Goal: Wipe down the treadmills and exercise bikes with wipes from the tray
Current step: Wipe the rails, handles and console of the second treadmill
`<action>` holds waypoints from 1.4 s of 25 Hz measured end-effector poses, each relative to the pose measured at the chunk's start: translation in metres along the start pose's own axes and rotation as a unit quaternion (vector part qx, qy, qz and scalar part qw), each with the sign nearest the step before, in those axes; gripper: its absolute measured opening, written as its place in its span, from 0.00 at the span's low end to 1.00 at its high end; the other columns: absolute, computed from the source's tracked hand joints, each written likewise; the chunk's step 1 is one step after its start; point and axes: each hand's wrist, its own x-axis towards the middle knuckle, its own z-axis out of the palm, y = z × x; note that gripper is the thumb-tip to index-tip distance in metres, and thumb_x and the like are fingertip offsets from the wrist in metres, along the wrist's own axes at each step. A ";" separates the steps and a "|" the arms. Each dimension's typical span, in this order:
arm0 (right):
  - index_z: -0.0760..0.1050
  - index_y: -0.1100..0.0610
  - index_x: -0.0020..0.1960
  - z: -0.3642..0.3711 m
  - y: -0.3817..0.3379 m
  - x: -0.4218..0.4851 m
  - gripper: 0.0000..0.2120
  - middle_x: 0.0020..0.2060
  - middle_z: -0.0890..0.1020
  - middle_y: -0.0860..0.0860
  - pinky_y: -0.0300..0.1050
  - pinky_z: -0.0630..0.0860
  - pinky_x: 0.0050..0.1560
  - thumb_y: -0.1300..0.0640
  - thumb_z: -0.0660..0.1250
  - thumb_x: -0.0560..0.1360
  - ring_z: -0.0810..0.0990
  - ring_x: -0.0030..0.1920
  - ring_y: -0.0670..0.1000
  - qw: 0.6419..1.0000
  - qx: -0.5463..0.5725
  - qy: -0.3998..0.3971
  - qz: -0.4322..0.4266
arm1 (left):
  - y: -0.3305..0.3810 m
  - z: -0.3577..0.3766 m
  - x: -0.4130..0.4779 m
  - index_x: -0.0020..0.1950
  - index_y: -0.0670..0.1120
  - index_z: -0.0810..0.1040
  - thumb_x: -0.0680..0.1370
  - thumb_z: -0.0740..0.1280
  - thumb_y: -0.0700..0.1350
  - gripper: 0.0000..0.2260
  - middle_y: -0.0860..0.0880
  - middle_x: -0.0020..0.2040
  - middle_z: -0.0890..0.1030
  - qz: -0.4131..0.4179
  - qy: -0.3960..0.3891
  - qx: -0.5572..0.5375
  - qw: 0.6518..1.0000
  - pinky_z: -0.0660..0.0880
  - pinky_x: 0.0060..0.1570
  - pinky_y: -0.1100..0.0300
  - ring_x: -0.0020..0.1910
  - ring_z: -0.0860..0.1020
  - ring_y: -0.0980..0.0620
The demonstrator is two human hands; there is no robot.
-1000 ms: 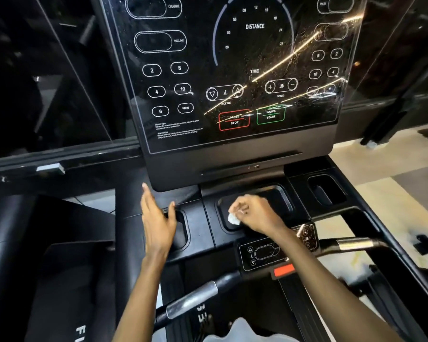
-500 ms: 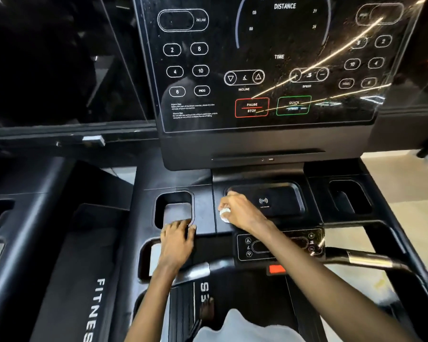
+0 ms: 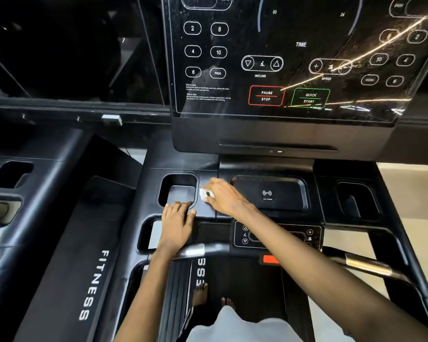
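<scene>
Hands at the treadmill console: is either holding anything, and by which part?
The right hand pinches a bunched white wipe, only its left edge showing. The left hand holds nothing, flat at the cup holder.

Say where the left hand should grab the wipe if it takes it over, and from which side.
Pinch the white edge of the wipe that pokes out from the right hand; the rest is hidden under that hand. Come from the left, over the cup holder, since the right hand and forearm block the other side. The left hand lies flat close by.
</scene>
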 end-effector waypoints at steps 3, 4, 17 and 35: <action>0.61 0.59 0.78 -0.004 0.004 0.010 0.27 0.78 0.62 0.56 0.52 0.60 0.77 0.48 0.57 0.83 0.62 0.77 0.55 0.999 -0.042 -0.026 0.021 | 0.008 -0.004 0.007 0.71 0.43 0.74 0.81 0.57 0.58 0.26 0.42 0.61 0.80 -0.042 -0.024 0.002 0.999 0.55 0.73 0.47 0.65 0.74 0.40; 0.58 0.60 0.79 -0.008 0.011 0.010 0.28 0.80 0.58 0.57 0.53 0.57 0.78 0.47 0.53 0.84 0.60 0.78 0.55 0.997 -0.047 -0.021 0.053 | 0.013 -0.005 0.010 0.74 0.42 0.70 0.81 0.61 0.56 0.26 0.41 0.63 0.80 -0.057 -0.033 0.011 0.998 0.55 0.73 0.47 0.66 0.73 0.39; 0.66 0.63 0.72 -0.033 0.055 -0.019 0.26 0.68 0.65 0.60 0.59 0.74 0.63 0.45 0.56 0.83 0.67 0.67 0.61 0.970 -0.003 0.085 0.227 | 0.080 0.007 0.029 0.82 0.40 0.47 0.83 0.62 0.57 0.38 0.36 0.78 0.61 -0.093 -0.102 0.019 0.990 0.58 0.73 0.43 0.76 0.62 0.36; 0.69 0.55 0.74 -0.024 0.079 -0.051 0.24 0.80 0.59 0.52 0.58 0.67 0.72 0.44 0.55 0.83 0.68 0.74 0.58 0.989 0.005 -0.005 0.146 | 0.076 0.016 0.032 0.83 0.46 0.45 0.82 0.60 0.61 0.39 0.36 0.78 0.60 -0.127 -0.096 0.002 0.987 0.52 0.75 0.41 0.74 0.61 0.32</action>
